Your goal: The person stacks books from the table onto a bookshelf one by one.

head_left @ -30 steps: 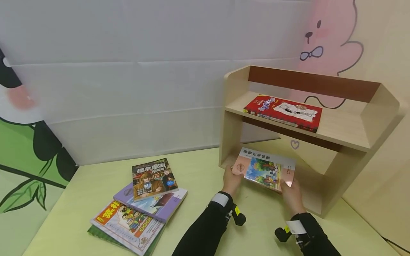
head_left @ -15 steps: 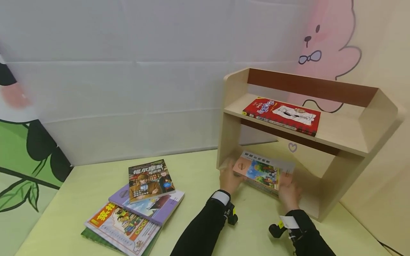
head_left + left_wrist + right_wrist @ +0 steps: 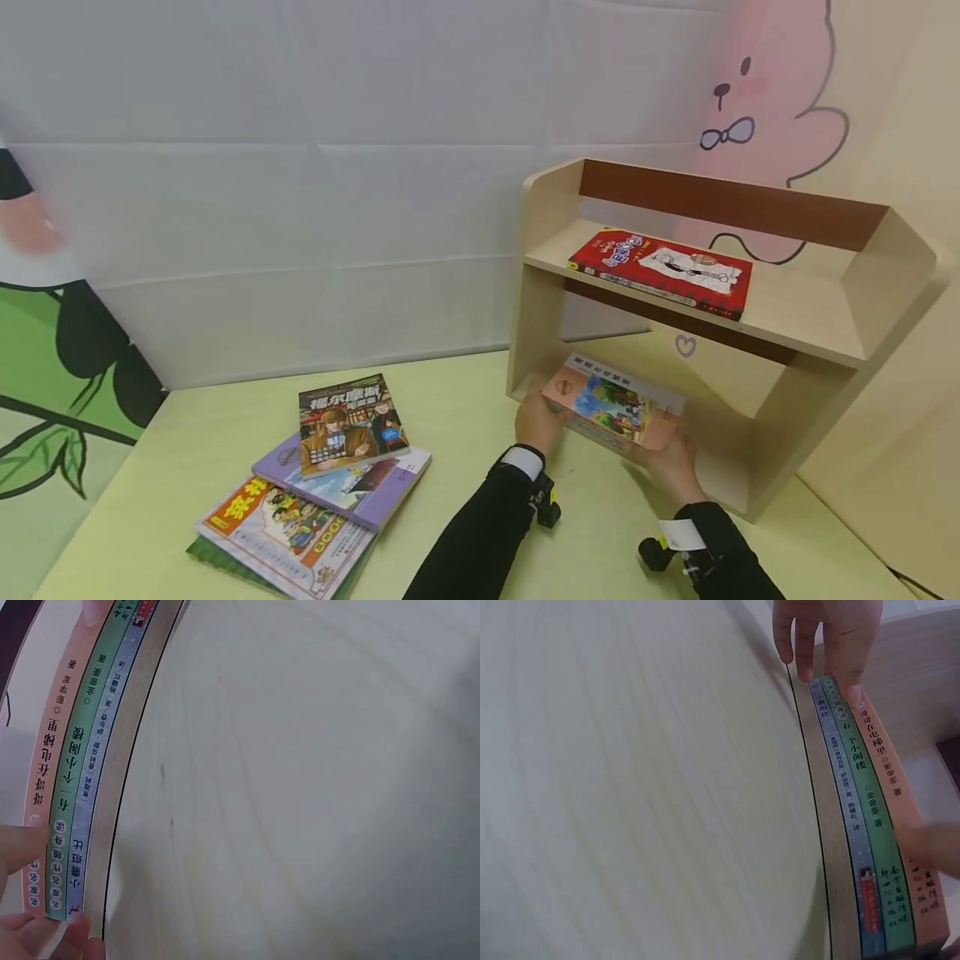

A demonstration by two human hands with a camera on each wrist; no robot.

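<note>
Three books lie flat in a stack on the lower board (image 3: 723,454) of a wooden shelf unit: a pink book (image 3: 618,400) on top, a green-spined book (image 3: 866,791) below it, a blue-spined book (image 3: 101,772) at the bottom. Their spines face the front edge and run nearly even. My left hand (image 3: 538,423) holds the stack's left end, thumb on the pink spine and fingertips at the books' ends. At the right end, my right hand (image 3: 670,467) grips the stack with its thumb against the spines. Its other fingers are mostly hidden.
A red book (image 3: 660,271) lies on the upper board. To the left on the table are a dark-covered book (image 3: 352,425), a purple book (image 3: 401,483), and an orange-and-white book (image 3: 285,533) over a green one (image 3: 225,567). The shelf's right side panel (image 3: 810,417) stands beside my right hand.
The pink book, held up in both hands a second ago, now rests lower on the other two. My right hand has moved down and its thumb now lies along the spines.
</note>
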